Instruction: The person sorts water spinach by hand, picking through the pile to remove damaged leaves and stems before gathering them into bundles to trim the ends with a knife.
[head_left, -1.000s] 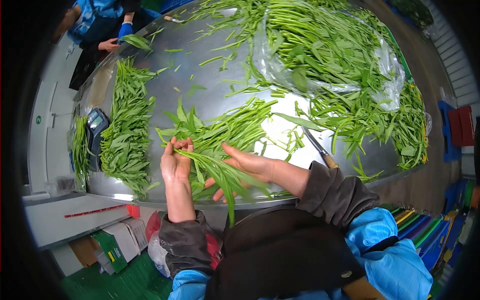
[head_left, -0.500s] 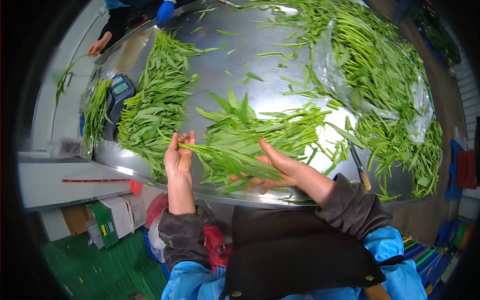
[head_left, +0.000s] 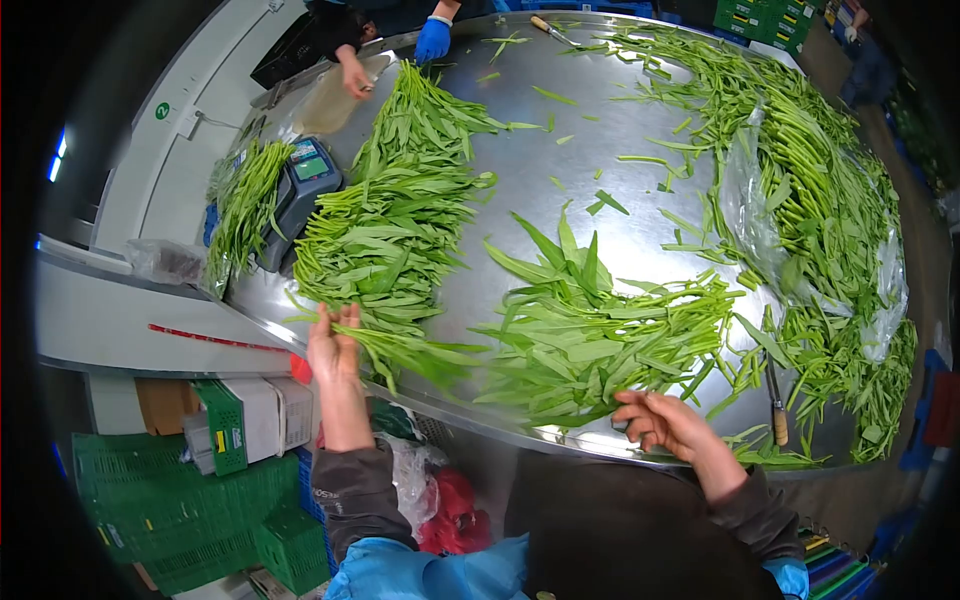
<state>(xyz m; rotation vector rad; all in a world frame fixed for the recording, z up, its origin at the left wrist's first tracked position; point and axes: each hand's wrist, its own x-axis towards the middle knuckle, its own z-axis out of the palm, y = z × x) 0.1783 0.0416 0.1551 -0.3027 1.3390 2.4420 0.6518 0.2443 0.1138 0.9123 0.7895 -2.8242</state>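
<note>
Leafy stems (head_left: 400, 350) gripped in left hand (head_left: 332, 350), beside sorted pile (head_left: 390, 230)

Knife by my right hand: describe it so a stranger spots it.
On the big steel table, look along the near edge past the right hand. The knife lies among loose green stems; only it has a pale wooden handle.

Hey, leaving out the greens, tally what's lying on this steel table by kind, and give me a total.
Knives: 2
Digital scale: 1
Clear plastic sheet: 1
Total: 4
</note>
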